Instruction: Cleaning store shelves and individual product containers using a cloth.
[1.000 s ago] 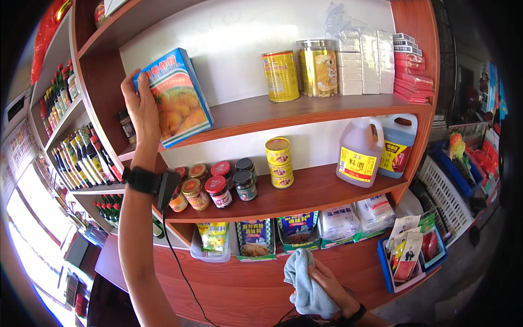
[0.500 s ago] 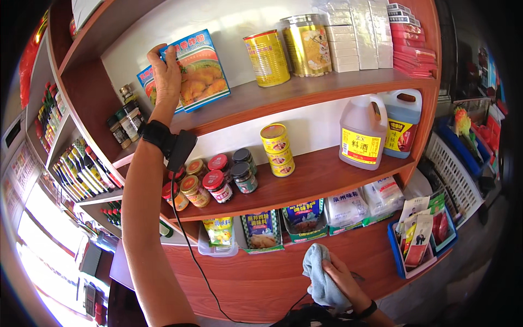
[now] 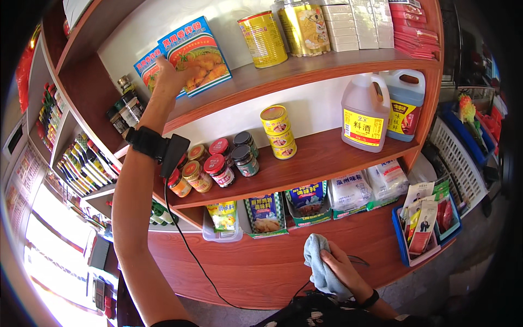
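Observation:
On the upper shelf, two blue boxes with pictures of fried food lean side by side, a front box [image 3: 210, 62] and a partly covered rear box [image 3: 146, 66]. My left hand [image 3: 170, 80] is in front of them, somewhat blurred, thumb up and fingers stretched toward the front box's face. It does not grip either box; whether it touches the front one, I cannot tell. Low in front of the shelves, my right hand [image 3: 339, 267] is closed around a bunched grey-blue cloth [image 3: 317, 261]. A black strap device [image 3: 155, 147] with a cable sits on my left wrist.
Beside the boxes stand a yellow tin [image 3: 262, 41], a gold canister [image 3: 304, 30] and small spice bottles [image 3: 128, 111]. Lower down are lidded jars [image 3: 219, 170], stacked yellow cans [image 3: 279, 131] and a large jug [image 3: 364, 117]. Seasoning bags [image 3: 265, 212] and a blue basket [image 3: 402, 240] sit below.
My left hand has let go of the front box's top edge and dropped in front of the boxes. The view has shifted, so the upper shelf appears higher. My right hand still holds the cloth.

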The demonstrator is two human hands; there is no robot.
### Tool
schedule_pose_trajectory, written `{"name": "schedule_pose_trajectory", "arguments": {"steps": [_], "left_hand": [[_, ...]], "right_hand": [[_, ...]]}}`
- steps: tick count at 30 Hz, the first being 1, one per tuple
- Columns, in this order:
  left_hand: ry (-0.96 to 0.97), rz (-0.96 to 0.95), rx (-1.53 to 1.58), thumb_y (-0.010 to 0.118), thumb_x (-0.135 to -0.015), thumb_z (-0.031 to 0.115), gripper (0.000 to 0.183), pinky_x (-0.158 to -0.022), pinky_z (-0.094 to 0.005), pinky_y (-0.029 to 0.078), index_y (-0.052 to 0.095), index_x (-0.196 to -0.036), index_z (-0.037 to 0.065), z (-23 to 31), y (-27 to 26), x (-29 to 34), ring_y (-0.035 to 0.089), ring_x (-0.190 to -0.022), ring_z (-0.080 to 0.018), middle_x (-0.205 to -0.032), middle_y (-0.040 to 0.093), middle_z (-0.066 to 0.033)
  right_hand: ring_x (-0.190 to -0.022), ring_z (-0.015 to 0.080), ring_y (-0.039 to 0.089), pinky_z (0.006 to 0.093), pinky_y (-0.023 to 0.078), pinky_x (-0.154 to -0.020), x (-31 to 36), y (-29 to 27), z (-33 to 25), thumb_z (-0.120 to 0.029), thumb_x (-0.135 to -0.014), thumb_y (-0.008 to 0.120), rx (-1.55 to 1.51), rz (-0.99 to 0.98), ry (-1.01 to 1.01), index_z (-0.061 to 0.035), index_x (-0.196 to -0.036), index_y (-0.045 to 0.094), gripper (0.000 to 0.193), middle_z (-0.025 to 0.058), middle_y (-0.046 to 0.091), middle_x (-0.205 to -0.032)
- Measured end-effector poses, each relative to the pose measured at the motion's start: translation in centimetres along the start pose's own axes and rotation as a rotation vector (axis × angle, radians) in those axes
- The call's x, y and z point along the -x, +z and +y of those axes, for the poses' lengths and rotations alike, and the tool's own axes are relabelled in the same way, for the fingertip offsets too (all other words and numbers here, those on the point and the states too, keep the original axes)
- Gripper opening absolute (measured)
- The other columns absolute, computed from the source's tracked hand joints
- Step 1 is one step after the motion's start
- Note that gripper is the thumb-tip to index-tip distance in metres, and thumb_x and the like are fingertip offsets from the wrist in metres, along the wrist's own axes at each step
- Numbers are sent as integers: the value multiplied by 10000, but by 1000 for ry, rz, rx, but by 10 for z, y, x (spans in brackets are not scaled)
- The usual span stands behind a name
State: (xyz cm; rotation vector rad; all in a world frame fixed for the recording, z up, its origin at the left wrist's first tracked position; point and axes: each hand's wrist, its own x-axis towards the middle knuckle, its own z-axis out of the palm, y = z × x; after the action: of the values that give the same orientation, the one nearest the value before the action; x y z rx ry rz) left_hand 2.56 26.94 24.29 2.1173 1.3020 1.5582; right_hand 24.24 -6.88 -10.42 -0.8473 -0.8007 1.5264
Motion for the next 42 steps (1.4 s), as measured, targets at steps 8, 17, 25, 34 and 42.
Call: {"name": "schedule_pose_trajectory", "arguments": {"steps": [8, 17, 25, 34, 42], "left_hand": [[-72, -148, -206, 757, -752, 207, 597, -591, -336, 529, 370, -1140, -29, -11, -9, -13, 592, -903, -214, -1037, 566, -138], [149, -146, -681, 716, -771, 273, 616, -636, -420, 529, 400, -1139, -107, -10, -16, -24, 625, -797, -325, -985, 596, -210], [529, 207, -1030, 524, -766, 23, 593, -944, -544, 404, 368, -1338, 41, -22, -54, -49, 410, -1234, -412, -1339, 432, -180], [436, 127, -1122, 608, -726, 41, 630, -942, -534, 377, 442, -1332, 83, -15, -77, -38, 459, -1150, -363, -1243, 481, -137], [482, 106, -1091, 708, -708, 116, 504, -918, -486, 383, 532, -1180, 108, 11, -93, -3, 490, -1107, -351, -1149, 545, -125]], "right_hand": [[-831, 106, 593, 241, 488, -651, 2, 3, -1, -224, -996, 445, 26, -39, 70, -42, -1282, 431, 339, 64, 591, -956], [-833, 107, 583, 236, 487, -658, 9, -7, 9, -205, -992, 455, 69, -26, -7, -38, -1270, 448, 324, 59, 589, -972], [-890, 142, 616, 254, 508, -705, 13, -19, 11, -179, -988, 463, 15, 91, 38, -17, -1222, 465, 285, 65, 595, -1002], [-857, 129, 611, 252, 502, -683, 11, -19, 17, -194, -982, 482, 27, 89, 2, -18, -1209, 471, 288, 66, 595, -993], [-825, 116, 608, 242, 491, -637, 8, -15, 17, -208, -979, 490, 47, 73, -2, -22, -1179, 484, 272, 58, 597, -949]]}}
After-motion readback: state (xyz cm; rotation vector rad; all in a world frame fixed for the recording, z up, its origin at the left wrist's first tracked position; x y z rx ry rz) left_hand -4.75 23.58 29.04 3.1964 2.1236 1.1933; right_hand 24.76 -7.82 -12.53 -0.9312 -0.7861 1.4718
